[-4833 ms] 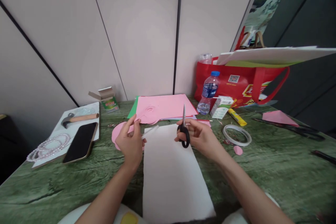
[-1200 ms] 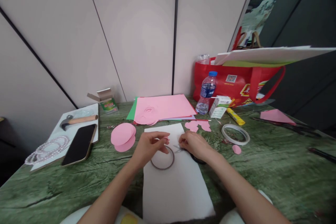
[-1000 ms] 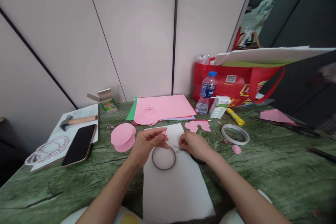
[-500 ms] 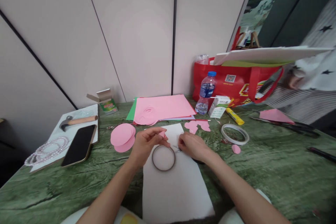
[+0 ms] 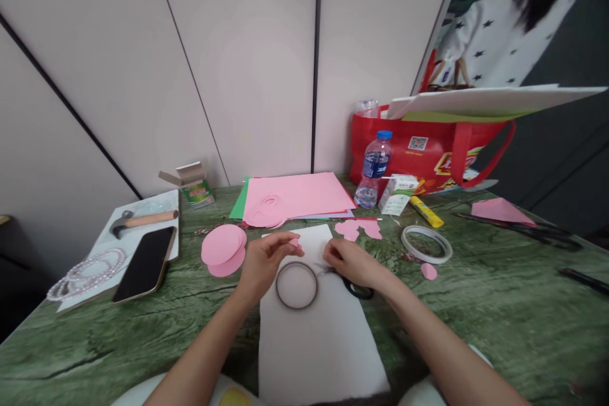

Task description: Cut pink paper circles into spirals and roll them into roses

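Small pink paper piece (image 5: 295, 244): pinched between thumb and fingertips of the left hand (image 5: 269, 260), held above the upper part of a white sheet (image 5: 318, 349). Fingers narrow, closed on the paper.

Right hand (image 5: 349, 260) opposite, near the sheet's right edge. Fingers curled in, knuckles up; cannot tell whether anything is gripped in them. Scissors (image 5: 360, 297) lie partly under this hand, blades toward the left, over the sheet, black handle loops showing just below the wrist.

Thin dark ring (image 5: 297, 307) flat on the sheet, just below the left fingertips.

Left of the sheet: pink discs (image 5: 222, 244), overlapping. Beyond the sheet: stack of coloured paper (image 5: 309, 193), pink on top. Pink cut shapes (image 5: 349, 229) just beyond the right hand.

Farther right: roll of white tape (image 5: 446, 250), small pink scrap beside it, yellow glue stick (image 5: 427, 212), white carton (image 5: 397, 195), upright water bottle (image 5: 375, 168) before a red bag (image 5: 404, 143).

Far left: hammer (image 5: 152, 218) and phone (image 5: 145, 263) on a white board, string of beads nearby, opened green box (image 5: 198, 193) behind.

Background, upper right: another person in a star-patterned top (image 5: 499, 41).
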Action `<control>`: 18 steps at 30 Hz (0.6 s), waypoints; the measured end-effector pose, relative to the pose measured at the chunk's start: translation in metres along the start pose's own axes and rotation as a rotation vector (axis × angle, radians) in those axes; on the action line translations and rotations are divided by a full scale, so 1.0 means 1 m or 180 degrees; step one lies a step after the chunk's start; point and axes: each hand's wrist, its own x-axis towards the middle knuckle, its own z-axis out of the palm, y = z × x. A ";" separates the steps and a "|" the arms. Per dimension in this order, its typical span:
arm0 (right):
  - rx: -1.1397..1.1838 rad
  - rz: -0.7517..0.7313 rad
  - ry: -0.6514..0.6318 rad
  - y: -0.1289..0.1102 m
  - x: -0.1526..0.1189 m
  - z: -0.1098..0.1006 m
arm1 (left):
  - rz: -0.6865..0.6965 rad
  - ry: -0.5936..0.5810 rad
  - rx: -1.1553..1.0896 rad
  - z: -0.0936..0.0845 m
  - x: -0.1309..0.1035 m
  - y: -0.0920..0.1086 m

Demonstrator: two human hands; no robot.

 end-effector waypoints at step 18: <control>0.4247 -0.0082 0.0707 -0.051 -0.021 0.001 | 0.0703 0.0069 0.0525 0.005 -0.004 -0.003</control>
